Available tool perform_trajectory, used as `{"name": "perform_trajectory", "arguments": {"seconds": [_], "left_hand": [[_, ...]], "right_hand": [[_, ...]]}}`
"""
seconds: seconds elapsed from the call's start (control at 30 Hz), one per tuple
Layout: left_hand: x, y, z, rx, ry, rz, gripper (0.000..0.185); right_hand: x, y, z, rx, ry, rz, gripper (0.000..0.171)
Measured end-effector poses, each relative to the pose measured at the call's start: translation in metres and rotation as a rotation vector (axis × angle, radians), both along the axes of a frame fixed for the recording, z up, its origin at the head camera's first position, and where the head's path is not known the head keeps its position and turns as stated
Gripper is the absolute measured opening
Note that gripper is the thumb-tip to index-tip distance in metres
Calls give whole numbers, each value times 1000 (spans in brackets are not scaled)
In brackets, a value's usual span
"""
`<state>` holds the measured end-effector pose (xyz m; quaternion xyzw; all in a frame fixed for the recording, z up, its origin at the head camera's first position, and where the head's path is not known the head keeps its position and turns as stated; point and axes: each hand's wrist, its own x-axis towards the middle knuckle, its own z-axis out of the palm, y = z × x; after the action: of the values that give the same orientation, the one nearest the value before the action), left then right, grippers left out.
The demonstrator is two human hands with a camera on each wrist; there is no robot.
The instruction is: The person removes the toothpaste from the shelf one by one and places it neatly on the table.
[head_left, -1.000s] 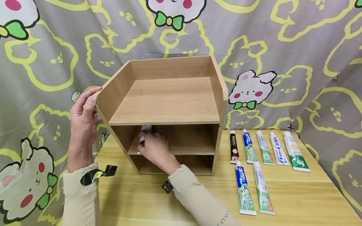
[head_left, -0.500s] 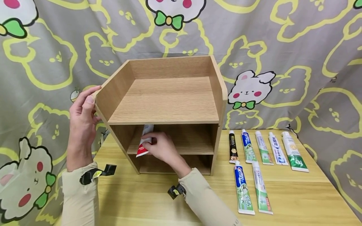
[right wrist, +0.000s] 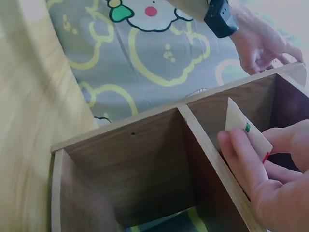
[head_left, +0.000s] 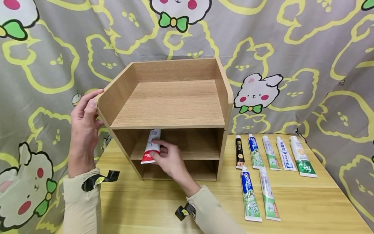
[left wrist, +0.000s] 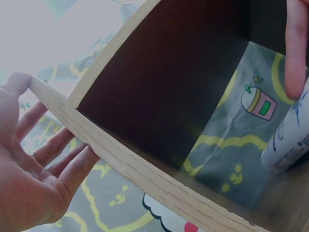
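Note:
A white and red toothpaste tube (head_left: 155, 139) slants at the left part of the upper compartment, its red end overlapping the middle board's front edge in the head view. My right hand (head_left: 172, 161) pinches it between thumb and fingers; the right wrist view has its flat end (right wrist: 251, 133) between the fingers. The tube's far end lies under the top board, partly hidden. With my left hand (head_left: 84, 131) I grip the upper left side panel of the wooden desk shelf (head_left: 172, 105), and the left wrist view gives that panel's edge (left wrist: 125, 162) beside my fingers.
Several toothpaste tubes lie on the wooden table (head_left: 318, 201) right of the shelf: a back row with a black tube (head_left: 240, 152) and a green and white tube (head_left: 303, 157), and two in front, including a blue and green tube (head_left: 250, 195). A patterned curtain (head_left: 187, 42) hangs behind.
My right hand has drawn back from inside the upper compartment, shifting slightly right. More of the tube shows, its red end now at the front. The left hand keeps its grip on the panel.

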<state>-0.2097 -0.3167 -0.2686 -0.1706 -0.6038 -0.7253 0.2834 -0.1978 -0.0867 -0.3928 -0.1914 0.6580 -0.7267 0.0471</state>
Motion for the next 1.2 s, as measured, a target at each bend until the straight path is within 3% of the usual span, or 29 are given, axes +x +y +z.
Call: {"name": "perform_trajectory", "arguments": {"seconds": [0.57, 0.77, 1.0, 1.2], "left_hand": [[-1, 0, 1, 9, 6, -14, 36], [-1, 0, 0, 7, 2, -12, 36], [-1, 0, 2, -1, 8, 1, 36], [0, 0, 1, 3, 3, 2, 36]], "right_hand": [[33, 19, -14, -13, 34, -45, 43], [43, 28, -20, 2, 51, -4, 48], [50, 40, -30, -65, -4, 117, 54], [60, 51, -35, -42, 13, 164, 57]]}}
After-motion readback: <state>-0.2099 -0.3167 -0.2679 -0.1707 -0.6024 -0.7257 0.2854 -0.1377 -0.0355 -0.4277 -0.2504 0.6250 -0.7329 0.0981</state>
